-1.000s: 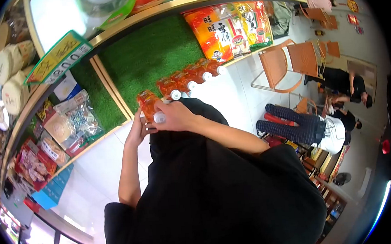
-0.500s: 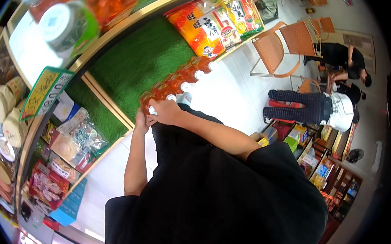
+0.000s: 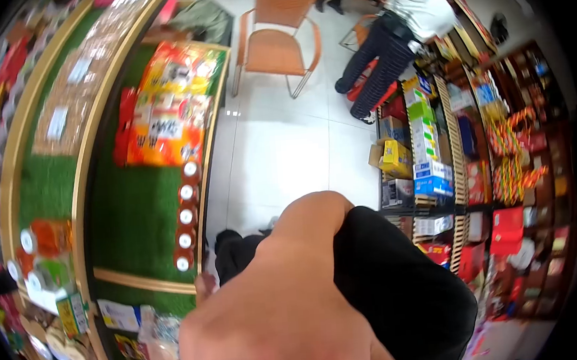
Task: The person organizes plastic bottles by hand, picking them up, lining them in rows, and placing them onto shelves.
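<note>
Large and blurred, my right hand is raised close to the camera, its fingers hidden. Behind it, only a small part of my left hand shows at the shelf's front edge, just below the row of bottles; its grip is hidden. Several bottles of orange-red liquid with white caps stand in a line along the front edge of the green-lined shelf. Neither hand appears to touch them. Beyond the bottles lie orange and yellow snack packs.
A wooden divider separates the bottles from packaged goods. Another shelf level on the left carries bottles and wrapped packs. Ahead stands a brown chair. A person is beside stocked racks on the right.
My view has turned, and the bottle row now runs upright in the picture. Both hands have left the nearest bottle; my right hand has come up close to the camera.
</note>
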### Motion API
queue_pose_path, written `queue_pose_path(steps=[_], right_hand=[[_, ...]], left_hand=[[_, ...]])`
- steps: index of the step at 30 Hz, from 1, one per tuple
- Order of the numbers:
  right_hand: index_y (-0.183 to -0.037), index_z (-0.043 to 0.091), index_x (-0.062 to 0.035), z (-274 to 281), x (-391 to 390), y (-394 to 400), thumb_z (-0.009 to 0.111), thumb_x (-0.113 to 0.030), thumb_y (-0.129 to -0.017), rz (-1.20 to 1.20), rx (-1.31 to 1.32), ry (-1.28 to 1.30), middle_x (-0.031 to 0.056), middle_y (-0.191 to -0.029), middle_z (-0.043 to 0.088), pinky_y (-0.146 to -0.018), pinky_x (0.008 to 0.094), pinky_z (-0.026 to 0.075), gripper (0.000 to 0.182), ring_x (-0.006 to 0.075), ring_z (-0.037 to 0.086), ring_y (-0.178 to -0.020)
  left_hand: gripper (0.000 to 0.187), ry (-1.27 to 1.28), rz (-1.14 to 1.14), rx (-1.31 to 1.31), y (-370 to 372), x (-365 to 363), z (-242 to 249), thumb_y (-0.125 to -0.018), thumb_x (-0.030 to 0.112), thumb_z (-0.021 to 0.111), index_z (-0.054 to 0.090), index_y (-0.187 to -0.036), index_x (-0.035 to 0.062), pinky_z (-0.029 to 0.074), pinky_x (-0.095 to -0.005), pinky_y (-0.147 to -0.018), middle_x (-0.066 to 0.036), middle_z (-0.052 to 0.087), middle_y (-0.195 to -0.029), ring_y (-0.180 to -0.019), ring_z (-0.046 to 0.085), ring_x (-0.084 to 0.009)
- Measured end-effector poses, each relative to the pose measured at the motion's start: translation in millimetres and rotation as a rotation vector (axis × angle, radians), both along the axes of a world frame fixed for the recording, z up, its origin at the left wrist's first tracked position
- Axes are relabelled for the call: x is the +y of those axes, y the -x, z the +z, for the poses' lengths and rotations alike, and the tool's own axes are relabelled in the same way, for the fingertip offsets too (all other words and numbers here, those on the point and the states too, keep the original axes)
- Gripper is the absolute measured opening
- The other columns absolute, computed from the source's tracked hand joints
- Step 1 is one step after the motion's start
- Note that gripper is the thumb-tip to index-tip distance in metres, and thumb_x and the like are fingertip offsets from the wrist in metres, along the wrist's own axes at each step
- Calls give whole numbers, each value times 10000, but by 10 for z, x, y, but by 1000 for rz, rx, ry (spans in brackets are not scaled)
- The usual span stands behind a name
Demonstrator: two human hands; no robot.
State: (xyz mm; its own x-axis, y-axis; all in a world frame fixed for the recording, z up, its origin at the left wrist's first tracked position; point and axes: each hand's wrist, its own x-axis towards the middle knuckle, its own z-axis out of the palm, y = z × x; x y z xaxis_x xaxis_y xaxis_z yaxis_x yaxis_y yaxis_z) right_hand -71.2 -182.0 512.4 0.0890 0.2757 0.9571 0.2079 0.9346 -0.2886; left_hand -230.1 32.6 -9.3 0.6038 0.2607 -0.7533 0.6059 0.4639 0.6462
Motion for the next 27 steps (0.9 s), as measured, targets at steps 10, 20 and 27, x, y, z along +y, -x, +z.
queue_pose_path(steps=[10, 20, 27], right_hand=[[-707, 505, -34, -69, -1644, 606, 605, -384, -936, -67, -6, -101, 68, -602, 480, -439, 345, 376, 430, 270, 507, -500], [-1097, 661, -99, -3694, -1922, -458, 595, -298, -923, -684, 1246, 916, -18, -778, 600, -539, 275, 435, 273, 101, 527, -621], [-587, 530, -80, -6444, -2645, 1652, 574, -119, -830, -689, 1753, 1534, 60, -506, 482, -380, 350, 380, 250, 171, 486, -422]], left_hand=[[287, -243, -266, 240, 322, -506, -96, -927, 366, 479, 606, -960, 111, 470, -330, -584, -46, 606, -806, -699, 595, -166], [279, -447, -664, 17, 1157, -249, -442, -900, 303, 544, 660, -778, 80, 419, -307, -474, -46, 595, -619, -553, 567, -152], [218, -412, 126, 20, 971, -235, 385, -891, 239, 585, 638, -883, 28, 419, -259, -461, -25, 577, -652, -529, 533, -111]])
